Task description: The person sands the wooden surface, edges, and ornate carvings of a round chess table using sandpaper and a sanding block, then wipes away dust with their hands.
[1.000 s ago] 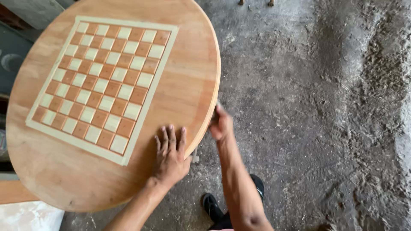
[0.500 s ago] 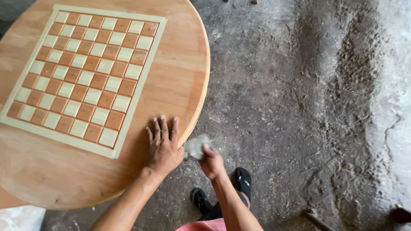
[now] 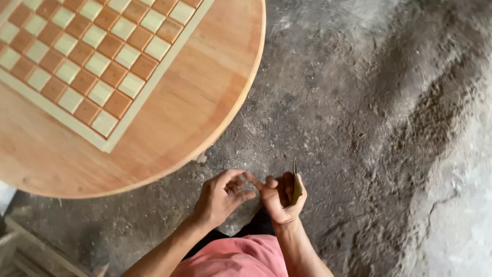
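A round wooden tabletop [image 3: 195, 118] with an inlaid chessboard pattern [image 3: 87, 61] fills the upper left. Both my hands are off the table, held together over the floor below its edge. My right hand [image 3: 282, 197] pinches a thin folded piece, seemingly sandpaper [image 3: 295, 184], which stands on edge between thumb and fingers. My left hand [image 3: 220, 197] is close beside it with the fingers curled and the fingertips touching those of the right hand; it holds nothing that I can see.
Rough grey concrete floor [image 3: 369, 113] with dusty pale patches spreads to the right. Wooden slats [image 3: 20, 251] lie at the bottom left under the table. My pink garment [image 3: 241, 259] shows at the bottom edge.
My left hand has lifted off the tabletop and come down to meet the right hand. The right hand has left the table's edge with the thin piece. The view has shifted so the table sits further up-left.
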